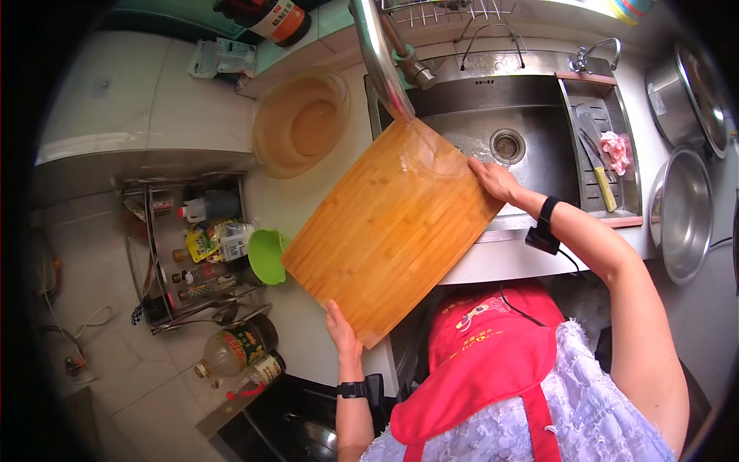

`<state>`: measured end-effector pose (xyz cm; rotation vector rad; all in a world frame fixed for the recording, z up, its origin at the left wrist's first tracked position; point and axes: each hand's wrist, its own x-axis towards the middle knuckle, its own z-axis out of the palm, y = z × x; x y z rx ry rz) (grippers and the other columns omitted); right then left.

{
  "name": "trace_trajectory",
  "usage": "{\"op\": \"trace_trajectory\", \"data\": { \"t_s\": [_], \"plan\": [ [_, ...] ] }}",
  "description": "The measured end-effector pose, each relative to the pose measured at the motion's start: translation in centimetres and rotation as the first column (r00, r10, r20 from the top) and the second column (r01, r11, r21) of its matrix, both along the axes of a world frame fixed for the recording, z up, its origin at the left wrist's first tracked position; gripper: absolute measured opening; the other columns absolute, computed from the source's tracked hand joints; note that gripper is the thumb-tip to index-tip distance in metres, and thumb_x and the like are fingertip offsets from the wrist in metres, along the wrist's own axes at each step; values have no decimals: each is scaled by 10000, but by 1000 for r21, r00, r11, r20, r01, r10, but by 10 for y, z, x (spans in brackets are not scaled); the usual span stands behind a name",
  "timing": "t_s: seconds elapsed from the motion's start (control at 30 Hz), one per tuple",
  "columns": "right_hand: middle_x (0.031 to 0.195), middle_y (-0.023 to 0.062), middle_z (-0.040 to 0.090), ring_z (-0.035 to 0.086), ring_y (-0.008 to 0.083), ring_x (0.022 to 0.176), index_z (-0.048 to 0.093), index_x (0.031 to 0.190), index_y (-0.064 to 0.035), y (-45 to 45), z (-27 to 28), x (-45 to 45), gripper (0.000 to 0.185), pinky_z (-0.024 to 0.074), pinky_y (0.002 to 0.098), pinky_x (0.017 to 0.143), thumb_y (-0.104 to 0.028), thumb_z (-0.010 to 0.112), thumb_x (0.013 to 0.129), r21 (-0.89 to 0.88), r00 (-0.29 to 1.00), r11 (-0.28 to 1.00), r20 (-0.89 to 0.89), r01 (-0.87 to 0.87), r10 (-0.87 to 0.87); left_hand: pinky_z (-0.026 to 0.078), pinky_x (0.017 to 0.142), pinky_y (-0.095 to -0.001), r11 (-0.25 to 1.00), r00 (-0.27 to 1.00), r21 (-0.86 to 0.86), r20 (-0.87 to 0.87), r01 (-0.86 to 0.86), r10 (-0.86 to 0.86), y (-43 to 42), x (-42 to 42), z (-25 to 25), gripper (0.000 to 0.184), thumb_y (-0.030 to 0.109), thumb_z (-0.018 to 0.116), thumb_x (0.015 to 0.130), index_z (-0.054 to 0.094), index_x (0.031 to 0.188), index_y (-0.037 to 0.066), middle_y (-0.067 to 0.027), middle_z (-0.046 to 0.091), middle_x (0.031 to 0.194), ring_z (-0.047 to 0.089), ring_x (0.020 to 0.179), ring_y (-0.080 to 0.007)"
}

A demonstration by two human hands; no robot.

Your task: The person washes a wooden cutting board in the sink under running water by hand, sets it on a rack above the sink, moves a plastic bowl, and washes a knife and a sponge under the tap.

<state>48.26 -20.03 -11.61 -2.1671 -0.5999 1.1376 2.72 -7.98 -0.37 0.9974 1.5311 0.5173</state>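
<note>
A large wooden cutting board (385, 239) is held up slantwise between my two hands, in front of the sink (493, 115). My left hand (342, 329) grips its lower left corner. At the right edge, near the upper right corner, my right hand (495, 182) has hold of the board, with part of the fingers hidden beneath it. Water from the metal faucet (383, 69) runs onto the board's top corner and spreads over the wood.
Right of the basin, a drain tray holds a yellow-handled knife (604, 187) and a pink cloth (615, 152). Metal bowls (682, 215) stand farther right. A beige basin (302, 123) and a green bowl (266, 256) are on the left, near a rack of bottles (202, 266).
</note>
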Motion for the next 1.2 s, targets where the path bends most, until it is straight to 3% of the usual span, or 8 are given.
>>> {"op": "trace_trajectory", "data": {
  "t_s": [0.13,0.43,0.53,0.7,0.83,1.03,1.13,1.2],
  "plan": [
    [1106,257,668,636,367,1053,637,1114,71,47,-2,3,730,453,378,937,-600,386,976,141,996,987,-59,76,-68,482,979,-402,1000,999,-27,34,-10,10,0,6,12,656,502,473,997,386,1416,6,-124,484,1389,501,1249,-250],
    [936,326,616,580,491,957,531,949,40,-6,6,-14,624,443,501,823,-569,398,976,165,976,981,209,-100,64,439,1015,-371,985,988,88,-4,-152,152,-10,8,3,629,489,472,1004,406,1403,7,-115,487,1385,496,1234,-223],
    [961,305,633,592,478,975,547,971,21,-48,29,-20,643,451,499,839,-600,382,972,-11,992,999,-117,-39,38,441,1012,-378,987,989,67,-30,-146,148,-7,3,-1,631,493,469,1004,408,1399,5,-116,486,1386,496,1233,-224],
    [997,295,649,601,453,1026,580,1054,38,-17,7,-11,651,457,476,870,-582,396,972,40,993,996,94,-78,74,471,1003,-420,999,998,-14,54,-34,35,8,3,8,671,505,485,991,363,1440,22,-115,473,1409,499,1256,-260],
    [1025,292,643,592,458,1032,585,1036,43,42,3,-2,641,452,483,869,-571,412,969,208,997,978,71,8,-23,477,1001,-419,999,1000,36,16,-3,2,15,3,9,669,506,480,992,366,1435,17,-118,473,1407,509,1251,-264],
    [1001,341,610,560,516,989,470,1038,27,-10,-6,-25,563,446,509,836,-530,407,990,256,967,966,253,-25,-41,472,999,-407,995,998,78,-21,-57,59,19,6,-3,654,503,479,994,385,1418,14,-119,489,1391,517,1234,-250],
    [1023,337,620,588,496,1000,453,1088,17,-45,25,-28,541,450,505,843,-514,410,998,89,989,996,-145,10,3,472,985,-373,999,1000,24,17,-26,26,23,1,3,629,494,473,1001,413,1388,1,-123,511,1357,520,1214,-224],
    [1042,332,624,597,481,1012,451,1140,36,-39,1,-26,572,458,493,856,-516,434,990,171,1000,985,8,-17,16,480,979,-382,999,999,9,23,31,-31,30,2,9,620,491,474,1002,415,1383,6,-121,518,1345,529,1203,-226]
  ]
}}
